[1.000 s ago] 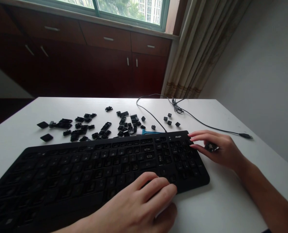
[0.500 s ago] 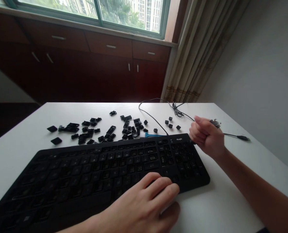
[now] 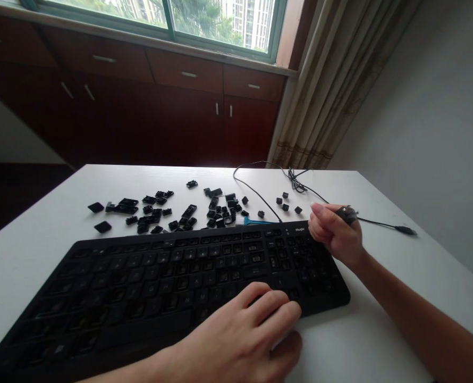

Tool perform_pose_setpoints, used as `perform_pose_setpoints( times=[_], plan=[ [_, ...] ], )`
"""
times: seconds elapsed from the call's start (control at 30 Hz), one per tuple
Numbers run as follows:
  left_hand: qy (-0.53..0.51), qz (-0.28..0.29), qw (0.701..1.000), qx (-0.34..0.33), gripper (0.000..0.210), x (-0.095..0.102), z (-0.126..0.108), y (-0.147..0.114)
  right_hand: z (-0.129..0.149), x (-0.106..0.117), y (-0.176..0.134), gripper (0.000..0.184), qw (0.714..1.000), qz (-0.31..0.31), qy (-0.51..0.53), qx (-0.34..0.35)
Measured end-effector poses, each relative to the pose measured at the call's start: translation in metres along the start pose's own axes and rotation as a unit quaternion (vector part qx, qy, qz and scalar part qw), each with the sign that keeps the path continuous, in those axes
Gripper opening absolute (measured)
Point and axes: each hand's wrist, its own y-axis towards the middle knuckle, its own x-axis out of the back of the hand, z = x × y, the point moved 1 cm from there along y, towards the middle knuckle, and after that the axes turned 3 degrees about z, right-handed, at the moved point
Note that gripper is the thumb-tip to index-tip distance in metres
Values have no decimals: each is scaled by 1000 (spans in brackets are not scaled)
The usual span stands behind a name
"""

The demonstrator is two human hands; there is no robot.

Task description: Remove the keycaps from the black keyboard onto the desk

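A black keyboard with several keycaps off lies across the front of the table. My left hand rests at its near edge, fingers bent over the edge and thumb tucked below. My right hand is a closed fist over the keyboard's right top corner. Out of the back of that fist sticks a small dark tool with thin ends; its kind is unclear and the rest is hidden in the fingers. Loose black keycaps lie scattered behind the keyboard. A blue brush with white bristles lies among them.
The keyboard's thin cable loops back to a bundled coil, and its plug lies at the right. Beyond the white table stand dark red cabinets under a window, with a curtain beside them.
My right fist has shifted slightly left and nearer to me, and the dark tool has turned in it. My left hand stays on the keyboard edge. The whole view has moved a little.
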Motion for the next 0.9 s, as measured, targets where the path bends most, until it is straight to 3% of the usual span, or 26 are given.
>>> perform_pose_setpoints(
  times=[0.3,0.47,0.53,0.6,0.67,0.77,0.9],
  plan=[
    [4,-1,1000,-9,14,4,1,0,0,3,1,50,998,2,57,-17],
    [8,6,1000,-14,18,6,3,-2,21,18,8,53,990,-72,123,19],
    [2,10,1000,-20,19,6,4,-3,27,28,9,51,991,-101,88,21],
    [0,11,1000,-17,20,6,5,-2,30,40,9,47,995,-102,-13,10],
    [0,9,1000,-15,20,6,5,-2,32,53,6,36,982,-67,-178,-10],
    [0,10,1000,-17,21,6,5,-1,30,67,0,27,923,44,-376,-61],
    [1,1,1000,-16,21,3,4,-3,22,76,-3,35,882,164,-421,-133]
  ],
)
